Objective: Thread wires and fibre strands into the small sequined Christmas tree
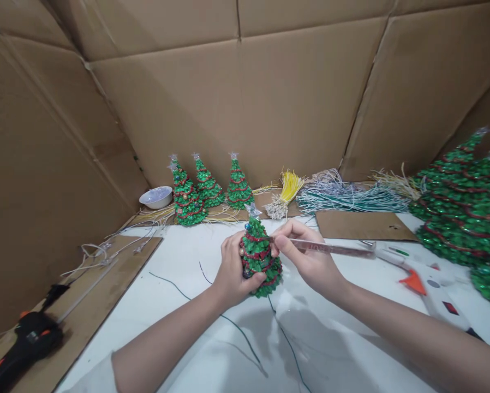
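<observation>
In the middle of the head view, my left hand (233, 273) is closed around a small green Christmas tree figurine (256, 259) with red garlands and a clear star on top. The figurine stands roughly upright above the white table. My right hand (306, 256) pinches a long slim tool with a clear reddish handle (330, 248). Its thin dark tip points at the upper right side of the figurine; whether it touches there I cannot tell. Green wires (284, 333) trail on the table from below the figurine.
Behind stand three small tree figurines (187, 199), a white bowl (156, 197), a yellow wire bundle (290, 185) and green-white wires (351, 199). Larger trees (461, 202) and a white glue gun (437, 292) are at right. A black glue gun (34, 338) lies on cardboard at left.
</observation>
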A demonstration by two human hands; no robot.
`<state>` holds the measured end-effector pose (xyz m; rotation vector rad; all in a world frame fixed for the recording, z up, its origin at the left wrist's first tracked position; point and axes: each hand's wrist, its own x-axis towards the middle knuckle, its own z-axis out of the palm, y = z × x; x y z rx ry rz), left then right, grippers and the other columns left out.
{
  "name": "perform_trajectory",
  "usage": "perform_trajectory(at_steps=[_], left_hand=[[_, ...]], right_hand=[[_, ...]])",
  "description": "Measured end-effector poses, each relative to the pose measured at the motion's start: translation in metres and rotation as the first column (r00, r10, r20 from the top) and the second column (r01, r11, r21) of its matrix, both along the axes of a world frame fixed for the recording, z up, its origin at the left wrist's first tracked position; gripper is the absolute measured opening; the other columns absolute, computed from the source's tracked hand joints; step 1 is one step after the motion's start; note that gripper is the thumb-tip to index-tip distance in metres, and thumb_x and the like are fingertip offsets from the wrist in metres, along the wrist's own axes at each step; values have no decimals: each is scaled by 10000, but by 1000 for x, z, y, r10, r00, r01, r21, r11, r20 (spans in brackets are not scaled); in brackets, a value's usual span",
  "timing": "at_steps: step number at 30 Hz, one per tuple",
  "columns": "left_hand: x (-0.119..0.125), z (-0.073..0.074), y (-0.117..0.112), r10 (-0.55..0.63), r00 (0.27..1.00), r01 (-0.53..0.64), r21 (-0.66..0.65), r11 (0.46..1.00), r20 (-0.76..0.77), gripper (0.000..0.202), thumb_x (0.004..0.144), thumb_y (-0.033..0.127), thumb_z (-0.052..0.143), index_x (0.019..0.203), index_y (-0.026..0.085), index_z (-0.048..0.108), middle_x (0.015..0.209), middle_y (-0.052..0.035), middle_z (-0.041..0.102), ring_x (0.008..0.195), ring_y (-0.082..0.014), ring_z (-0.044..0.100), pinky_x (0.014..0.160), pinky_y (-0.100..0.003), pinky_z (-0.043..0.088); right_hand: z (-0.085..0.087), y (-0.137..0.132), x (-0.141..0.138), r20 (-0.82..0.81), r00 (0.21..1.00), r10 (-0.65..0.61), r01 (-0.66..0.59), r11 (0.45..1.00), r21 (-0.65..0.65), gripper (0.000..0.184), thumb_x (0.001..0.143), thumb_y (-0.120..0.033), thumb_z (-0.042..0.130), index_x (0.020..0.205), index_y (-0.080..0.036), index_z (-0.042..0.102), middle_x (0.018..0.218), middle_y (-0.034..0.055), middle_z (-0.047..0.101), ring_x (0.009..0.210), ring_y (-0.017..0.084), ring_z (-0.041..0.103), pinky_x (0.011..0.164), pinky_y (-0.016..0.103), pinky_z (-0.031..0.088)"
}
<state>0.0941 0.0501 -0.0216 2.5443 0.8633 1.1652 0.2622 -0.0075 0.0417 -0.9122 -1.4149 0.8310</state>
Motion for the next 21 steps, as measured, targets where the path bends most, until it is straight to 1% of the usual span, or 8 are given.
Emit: perform_trajectory(at_steps=[3, 6, 10, 12, 15, 17, 19, 21], left_hand=[[-1, 0, 0, 20, 999, -19, 39, 999, -27, 758, 752, 706, 280, 1271, 155, 240, 1180, -164, 423, 1122, -310, 385, 938, -509, 277], [-1, -1, 0, 37, 998, -35, 48, 998, -58, 736, 776, 689, 239, 1282, 155, 213, 1195, -170, 421, 1141, -310, 379, 966, -525, 228], [-1, -1, 0, 37, 997, -33, 52, 998, -72, 666, 807, 638, 265, 1267, 159, 221, 1188, -161, 433, 1132, -290, 390, 975, -508, 223], [-1, -1, 0, 35, 996, -31, 59, 998, -76, 656, 810, 631, 267, 1263, 159, 222, 1186, -160, 437, 1128, -287, 395, 979, -505, 218], [-1, -1, 1, 47, 994, -41, 68, 997, -97, 706, 791, 668, 232, 1273, 153, 217, 1192, -166, 439, 1138, -298, 391, 992, -515, 189], [-2, -1, 2, 64, 992, -56, 70, 996, -109, 740, 777, 690, 208, 1284, 151, 208, 1197, -169, 440, 1145, -305, 390, 1001, -522, 163], [-3, -1, 2, 89, 991, -81, 77, 994, -104, 756, 772, 698, 190, 1299, 155, 188, 1210, -172, 436, 1154, -310, 389, 1007, -526, 148], [-3, -2, 3, 115, 990, -108, 95, 990, -81, 750, 782, 687, 175, 1318, 163, 158, 1225, -175, 430, 1164, -310, 390, 1009, -529, 144]], right_hand=[[-1, -1, -1, 42, 998, -47, 47, 999, 6, 203, 832, -368, 517, 725, -196, 497, 658, -14, 563, 641, 120, 532, 617, 242, 415], [-5, -1, -3, 104, 991, -83, 81, 996, 29, 157, 826, -333, 524, 742, -201, 505, 677, -9, 571, 655, 128, 535, 609, 248, 412], [-6, -3, -4, 219, 969, -113, 67, 976, 205, 158, 805, -246, 532, 658, -200, 494, 632, -9, 552, 650, 137, 523, 657, 291, 400], [-7, -3, -3, 245, 958, -148, 84, 964, 254, 140, 794, -233, 543, 664, -202, 503, 647, -4, 562, 686, 149, 529, 682, 307, 397], [-8, -1, -1, 214, 958, -191, 145, 966, 213, 120, 807, -268, 540, 706, -208, 520, 679, 4, 581, 728, 160, 540, 676, 307, 407], [-10, 1, 1, 213, 952, -221, 174, 960, 220, 116, 815, -279, 536, 719, -213, 528, 695, 3, 592, 733, 157, 546, 672, 302, 413], [-12, 3, 3, 240, 928, -286, 208, 930, 302, 86, 810, -269, 548, 740, -220, 536, 713, -1, 612, 739, 156, 555, 682, 305, 413], [-13, 5, 4, 299, 882, -364, 206, 869, 451, 48, 801, -242, 569, 770, -224, 537, 726, -5, 637, 734, 153, 577, 722, 326, 399]])
